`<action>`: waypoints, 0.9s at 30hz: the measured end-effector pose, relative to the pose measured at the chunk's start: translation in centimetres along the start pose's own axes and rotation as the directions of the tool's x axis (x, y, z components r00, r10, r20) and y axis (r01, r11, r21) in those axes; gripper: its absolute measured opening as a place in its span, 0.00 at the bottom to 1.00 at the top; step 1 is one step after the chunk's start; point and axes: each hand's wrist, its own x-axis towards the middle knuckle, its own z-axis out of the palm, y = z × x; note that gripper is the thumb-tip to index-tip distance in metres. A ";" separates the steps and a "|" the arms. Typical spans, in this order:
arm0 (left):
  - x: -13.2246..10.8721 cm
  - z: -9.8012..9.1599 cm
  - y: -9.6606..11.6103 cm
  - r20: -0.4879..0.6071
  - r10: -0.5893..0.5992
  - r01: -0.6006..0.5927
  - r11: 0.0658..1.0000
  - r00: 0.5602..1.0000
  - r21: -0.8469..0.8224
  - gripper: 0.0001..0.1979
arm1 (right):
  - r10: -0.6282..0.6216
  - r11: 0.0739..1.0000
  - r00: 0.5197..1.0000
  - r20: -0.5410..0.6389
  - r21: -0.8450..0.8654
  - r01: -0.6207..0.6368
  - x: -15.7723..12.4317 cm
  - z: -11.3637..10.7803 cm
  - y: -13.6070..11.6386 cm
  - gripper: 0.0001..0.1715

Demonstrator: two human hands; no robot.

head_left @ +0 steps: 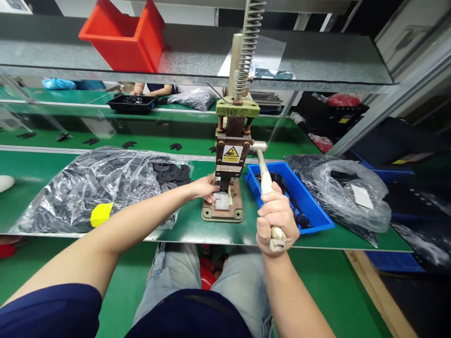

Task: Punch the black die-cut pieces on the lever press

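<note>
A hand-operated bench press [233, 129] with a tall spring stands in front of me, its ram low over the base plate [230, 216]. My right hand [278, 218] is wrapped round the press's lever [265, 176], which is covered in pale tape and slants down toward me. At the foot of the ram is my left hand [204, 188], fingers drawn together beside a pale block [221, 201] on the base. Whatever those fingers hold is hidden. To the left, a clear plastic bag [123, 173] spills flat black curved pieces [171, 173]. A blue bin [310, 206] with black parts sits right of the press.
Another plastic bag [352, 188] lies at the far right. Behind the press runs a green belt [148, 129] with several black pieces. A shelf [197, 51] crosses above, bearing a red bin [123, 44]. Across the belt, a co-worker's hands are near a black tray [132, 107].
</note>
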 end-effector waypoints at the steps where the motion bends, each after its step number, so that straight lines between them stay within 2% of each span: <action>1: 0.1 0.0 0.3 0.005 -0.025 0.025 1.000 1.000 0.015 0.14 | 0.001 1.000 1.000 -0.002 0.001 -0.001 0.0 0.0 0.0 0.09; 5: 0.3 0.5 1.0 0.008 -0.098 0.097 0.993 0.995 0.069 0.13 | -0.015 1.000 1.000 0.021 0.002 0.015 0.0 -0.2 0.1 0.08; 7: 0.1 0.7 1.3 0.002 -0.067 0.067 0.994 0.998 0.081 0.14 | -0.020 1.000 0.999 0.039 0.000 0.020 0.2 -0.4 0.1 0.09; 9: -0.3 0.1 1.6 0.046 -0.003 -0.001 0.997 0.999 0.078 0.14 | -0.025 1.000 0.998 0.056 -0.008 0.025 0.3 -0.6 0.0 0.09; 12: -0.8 -3.0 2.0 0.100 0.138 -0.145 0.987 0.985 0.066 0.11 | -0.032 0.999 0.996 0.080 -0.018 0.034 0.5 -0.7 0.0 0.10; 13: -1.0 -4.4 1.9 0.061 0.197 -0.202 0.976 0.978 0.085 0.10 | -0.036 0.999 0.996 0.080 -0.016 0.037 0.5 -0.7 0.1 0.09; 15: -1.1 -7.5 1.1 -0.076 0.309 -0.283 0.928 0.948 0.244 0.11 | -0.036 0.999 0.997 0.068 -0.010 0.037 0.4 -0.6 0.2 0.09; 17: -1.3 -10.1 -0.4 -0.144 0.385 -0.269 0.824 0.912 0.498 0.12 | -0.033 0.999 0.998 0.045 -0.004 0.034 0.4 -0.4 0.3 0.09; 20: -1.4 -11.9 -2.9 -0.082 0.433 -0.203 0.573 0.898 0.794 0.18 | -0.039 0.999 0.999 0.012 0.012 0.039 0.3 -0.1 0.5 0.09; 23: -1.2 -11.7 -4.5 0.079 0.402 -0.235 0.355 0.912 0.905 0.31 | -0.053 0.999 0.999 0.005 0.013 0.053 0.4 -0.1 0.5 0.09; 25: -0.9 -11.1 -4.7 0.165 0.337 -0.266 0.279 0.927 0.923 0.36 | -0.050 0.999 0.999 0.017 -0.002 0.051 0.5 -0.1 0.4 0.09; 27: -0.4 -10.7 -4.5 0.216 0.302 -0.292 0.234 0.929 0.927 0.36 | -0.043 0.999 0.999 0.025 -0.018 0.043 0.5 -0.2 0.3 0.09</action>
